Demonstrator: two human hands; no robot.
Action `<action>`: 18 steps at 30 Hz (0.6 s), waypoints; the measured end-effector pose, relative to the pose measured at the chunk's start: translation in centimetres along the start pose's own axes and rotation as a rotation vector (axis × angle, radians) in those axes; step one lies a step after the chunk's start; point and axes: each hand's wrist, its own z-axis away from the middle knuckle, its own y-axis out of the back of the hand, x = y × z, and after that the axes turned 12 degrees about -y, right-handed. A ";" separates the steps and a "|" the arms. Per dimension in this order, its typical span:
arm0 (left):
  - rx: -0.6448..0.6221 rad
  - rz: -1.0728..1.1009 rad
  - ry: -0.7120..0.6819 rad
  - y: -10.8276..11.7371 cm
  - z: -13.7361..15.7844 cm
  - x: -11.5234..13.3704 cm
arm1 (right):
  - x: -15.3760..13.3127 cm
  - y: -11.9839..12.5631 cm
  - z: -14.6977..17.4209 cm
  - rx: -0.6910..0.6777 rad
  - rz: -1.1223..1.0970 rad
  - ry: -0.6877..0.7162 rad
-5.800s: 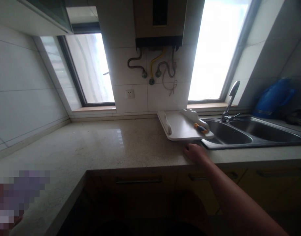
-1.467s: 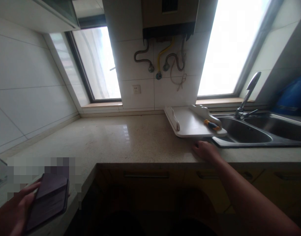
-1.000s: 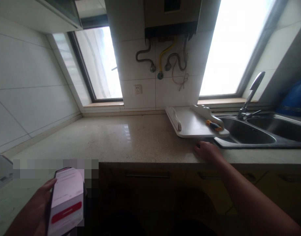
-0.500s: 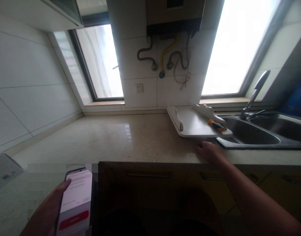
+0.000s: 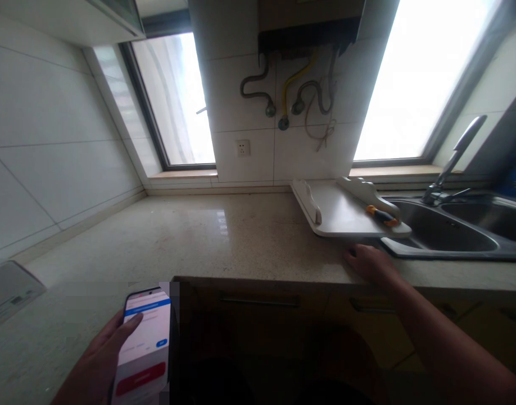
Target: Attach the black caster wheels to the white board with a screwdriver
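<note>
My left hand (image 5: 100, 354) is wrapped round a smartphone (image 5: 144, 337), its thumb lying on the lit screen. The screen shows a blue bar near the top, a small blue button and a red button lower down. On the counter's front part rests my right hand (image 5: 371, 263), closed with its fingers curled in; I see nothing in it. Just beyond that hand is a white board (image 5: 338, 216) with raised scalloped sides, partly overlapping the sink's left edge. An orange and black screwdriver-like tool (image 5: 382, 216) lies on the board, apart from my hand.
A double steel sink (image 5: 447, 230) with a faucet (image 5: 447, 160) is at the right. The speckled counter (image 5: 224, 242) runs along the wall. A white box-like object (image 5: 13, 289) sits at far left. Pipes (image 5: 258, 87) hang below a water heater (image 5: 308, 28). Drawers (image 5: 258, 301) are underneath.
The phone screen now shows a blue bar and a blue button. My left hand and phone appear slightly farther right. The whole view has shifted a little; my right hand keeps its place.
</note>
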 end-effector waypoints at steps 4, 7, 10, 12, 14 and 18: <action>-0.061 0.005 -0.010 -0.6 0.9 0.0 | 0.1 -0.2 -0.1 0.009 0.003 0.002; -0.130 -0.036 -0.026 -1.0 0.9 0.0 | 0.1 -0.3 -0.1 0.013 0.003 0.001; -0.162 -0.108 -0.056 -1.5 0.4 0.2 | 0.1 -0.2 0.0 0.012 0.003 0.002; -0.185 -0.155 -0.106 -2.0 -0.2 0.2 | 0.1 -0.2 0.0 0.013 0.005 0.003; -0.211 -0.201 -0.140 -2.6 -0.9 0.0 | 0.1 -0.2 0.1 0.015 0.009 0.008; -0.208 -0.222 -0.065 -3.1 -2.6 -1.3 | 0.2 -0.4 0.1 0.015 0.024 0.013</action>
